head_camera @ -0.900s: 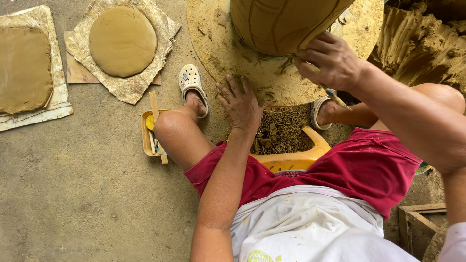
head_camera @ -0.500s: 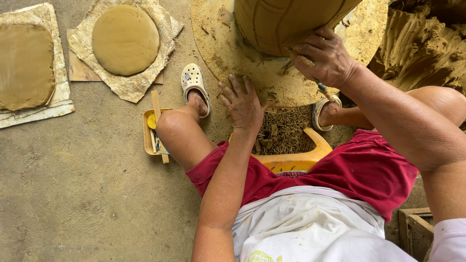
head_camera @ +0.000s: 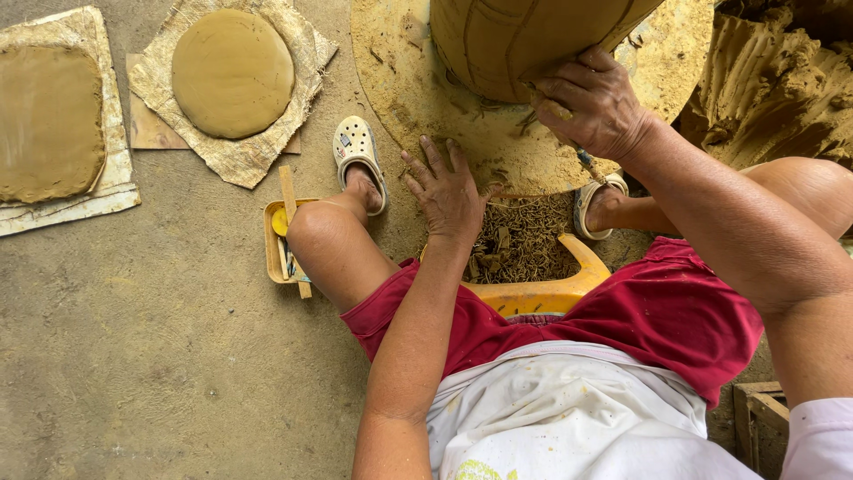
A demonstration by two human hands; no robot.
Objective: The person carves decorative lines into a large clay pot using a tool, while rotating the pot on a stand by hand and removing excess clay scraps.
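A large clay pot (head_camera: 524, 40) is seen standing on a round turntable (head_camera: 418, 89) set on the floor. The right hand (head_camera: 591, 102) is pressed against the lower wall of the pot, its fingers curled shut around a thin trimming tool (head_camera: 588, 164) whose end is seen sticking out below the palm. The left hand (head_camera: 449, 191) is laid flat and open on the near edge of the turntable, fingers spread, with nothing gripped. Just below the turntable's near edge, a heap of clay shavings (head_camera: 520, 240) is gathered between the knees, above a yellow stool (head_camera: 551, 289). To the left of the turntable, a round clay slab (head_camera: 233, 73) is laid on rough cloth, and farther left a squarish clay slab (head_camera: 49, 124) is placed on a board. A small yellow tray (head_camera: 277, 244) of tools is found beside the left leg.
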